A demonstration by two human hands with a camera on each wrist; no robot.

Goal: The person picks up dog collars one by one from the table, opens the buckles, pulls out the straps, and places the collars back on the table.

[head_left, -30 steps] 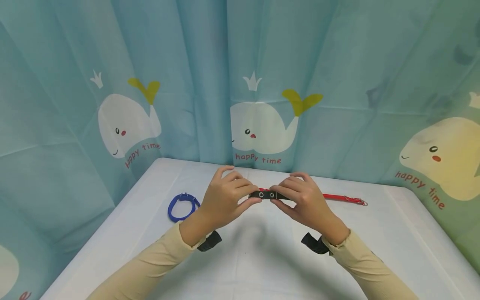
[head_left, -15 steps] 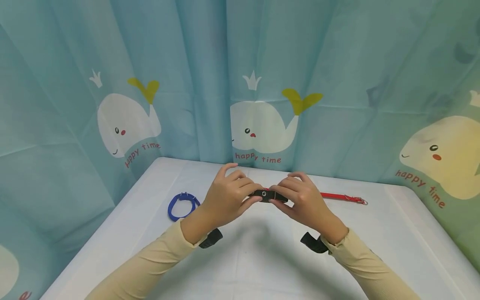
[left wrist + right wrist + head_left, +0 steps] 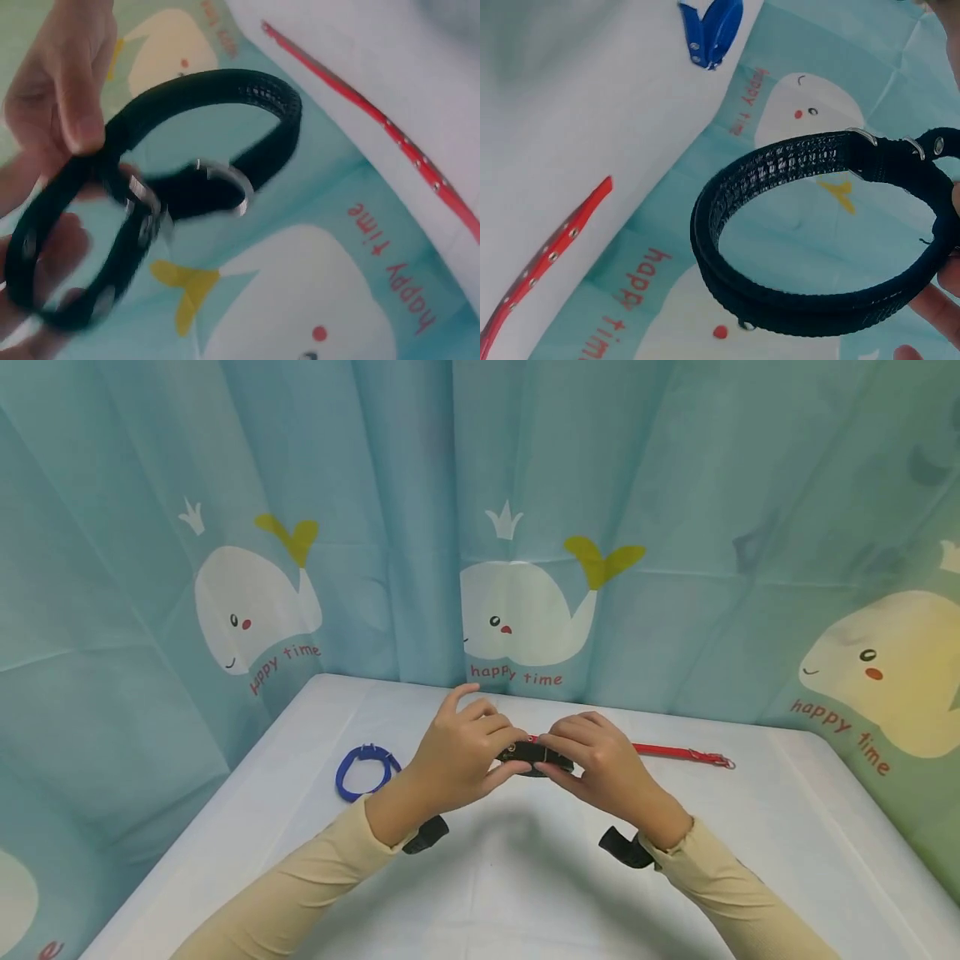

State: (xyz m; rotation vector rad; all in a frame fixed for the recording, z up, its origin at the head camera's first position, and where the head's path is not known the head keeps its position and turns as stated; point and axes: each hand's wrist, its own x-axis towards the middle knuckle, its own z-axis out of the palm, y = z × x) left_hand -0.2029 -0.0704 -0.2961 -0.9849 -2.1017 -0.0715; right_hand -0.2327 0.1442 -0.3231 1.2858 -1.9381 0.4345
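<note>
Over the middle of the table, a black pet collar is held between both hands. My left hand pinches it from the left with thumb and fingers. From the right, the thumb and fingers of my right hand pinch the same strap close by. In the left wrist view the collar's band makes a wide loop beside a smaller loop of eyeleted strap, near the metal buckle and a D-ring. Its mesh lining shows in the right wrist view. Fingers partly hide the strap in the head view.
On the white table, a coiled blue collar lies to the left. A red collar stretches out behind my right hand, its left part hidden. A blue curtain with printed whales hangs along the table's back edge.
The collar has tilted between my fingers, and its eyelets have shifted left, with one showing beside my left fingers. Both hands have come slightly closer together. The red and blue collars stay put.
</note>
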